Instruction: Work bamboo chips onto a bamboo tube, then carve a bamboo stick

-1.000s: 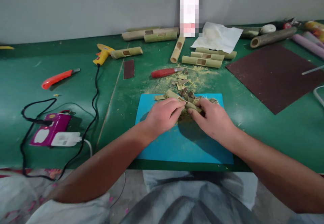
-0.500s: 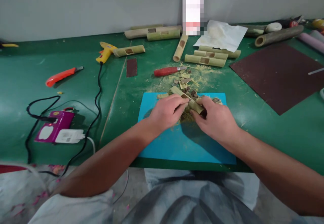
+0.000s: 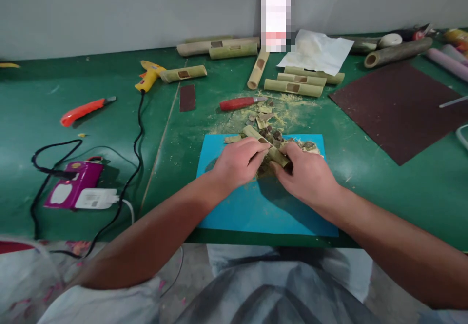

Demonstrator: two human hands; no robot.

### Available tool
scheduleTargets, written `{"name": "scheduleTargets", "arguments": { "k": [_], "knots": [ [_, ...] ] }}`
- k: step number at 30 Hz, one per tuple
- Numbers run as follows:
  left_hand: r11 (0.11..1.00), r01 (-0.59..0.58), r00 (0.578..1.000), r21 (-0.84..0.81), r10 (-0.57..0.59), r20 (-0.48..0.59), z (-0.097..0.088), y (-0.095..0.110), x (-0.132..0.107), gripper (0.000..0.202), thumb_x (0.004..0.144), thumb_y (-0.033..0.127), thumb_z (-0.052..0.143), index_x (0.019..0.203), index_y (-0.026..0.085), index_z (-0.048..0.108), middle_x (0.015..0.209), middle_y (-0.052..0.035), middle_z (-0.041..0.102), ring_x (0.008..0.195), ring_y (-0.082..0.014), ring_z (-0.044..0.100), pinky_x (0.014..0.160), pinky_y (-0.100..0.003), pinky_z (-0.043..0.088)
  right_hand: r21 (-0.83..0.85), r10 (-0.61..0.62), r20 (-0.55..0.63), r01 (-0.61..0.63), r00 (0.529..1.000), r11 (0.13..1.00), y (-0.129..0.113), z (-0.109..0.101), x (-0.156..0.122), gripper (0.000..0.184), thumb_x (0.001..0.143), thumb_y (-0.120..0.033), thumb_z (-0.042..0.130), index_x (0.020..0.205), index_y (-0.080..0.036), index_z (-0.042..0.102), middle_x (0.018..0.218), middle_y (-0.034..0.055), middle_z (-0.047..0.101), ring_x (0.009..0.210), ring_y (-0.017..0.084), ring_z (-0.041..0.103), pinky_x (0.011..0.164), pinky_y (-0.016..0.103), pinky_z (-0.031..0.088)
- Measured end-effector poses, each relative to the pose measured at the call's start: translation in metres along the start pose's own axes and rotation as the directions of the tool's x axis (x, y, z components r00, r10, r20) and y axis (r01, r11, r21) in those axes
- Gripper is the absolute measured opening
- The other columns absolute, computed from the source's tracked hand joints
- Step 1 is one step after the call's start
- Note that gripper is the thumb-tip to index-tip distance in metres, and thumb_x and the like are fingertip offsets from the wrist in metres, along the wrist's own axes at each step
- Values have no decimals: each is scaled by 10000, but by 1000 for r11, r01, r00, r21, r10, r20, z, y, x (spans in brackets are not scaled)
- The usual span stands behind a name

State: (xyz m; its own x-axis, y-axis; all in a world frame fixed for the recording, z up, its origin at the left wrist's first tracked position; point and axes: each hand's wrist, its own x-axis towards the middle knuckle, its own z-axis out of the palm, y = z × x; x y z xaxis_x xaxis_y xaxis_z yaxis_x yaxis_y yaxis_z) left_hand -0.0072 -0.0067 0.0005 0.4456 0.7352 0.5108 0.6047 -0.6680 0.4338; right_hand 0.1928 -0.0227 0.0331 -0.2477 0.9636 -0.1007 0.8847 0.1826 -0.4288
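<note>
A pale green bamboo tube with a cut opening lies at a slant above the blue sheet. My right hand is closed round its near right end, thumb below and fingers on top. At the opening, my left hand is closed in a pinch, the fingertips pressed at the hole's edge. Whatever that pinch holds, if anything, is too small and hidden to tell. Bamboo chips and dust lie under and behind the tube. A red-handled knife rests just beyond the chips.
Several cut bamboo tubes lie along the back, beside white paper. Dark brown sandpaper lies at right, a small strip at left. Farther left are a yellow glue gun, an orange cutter and a purple power strip with cords.
The view has shifted slightly, so everything on the table sits a little further left. Both hands keep nearly the same place on the bamboo tube.
</note>
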Motion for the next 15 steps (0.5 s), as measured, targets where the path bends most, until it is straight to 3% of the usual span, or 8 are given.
{"name": "scheduleTargets", "arguments": {
  "k": [12,15],
  "knots": [
    [1000,-24,999,-1,24,-27,-1,1,1,150,1007,215,578,1065,179,712,965,-61,780,917,-177,750,779,-269,600,27,5,-18,-4,1000,1000,0,0,0,248,899,-397,514,1023,-195,587,781,74,683,650,210,581,567,296,297],
    [1000,-26,999,3,26,-30,-1,0,0,149,1003,212,583,1054,168,717,957,-69,781,906,-184,753,774,-276,603,-8,9,-1,-9,1000,1000,0,0,0,271,896,-425,513,1002,-187,584,713,65,661,603,206,554,563,304,274]
  ]
}}
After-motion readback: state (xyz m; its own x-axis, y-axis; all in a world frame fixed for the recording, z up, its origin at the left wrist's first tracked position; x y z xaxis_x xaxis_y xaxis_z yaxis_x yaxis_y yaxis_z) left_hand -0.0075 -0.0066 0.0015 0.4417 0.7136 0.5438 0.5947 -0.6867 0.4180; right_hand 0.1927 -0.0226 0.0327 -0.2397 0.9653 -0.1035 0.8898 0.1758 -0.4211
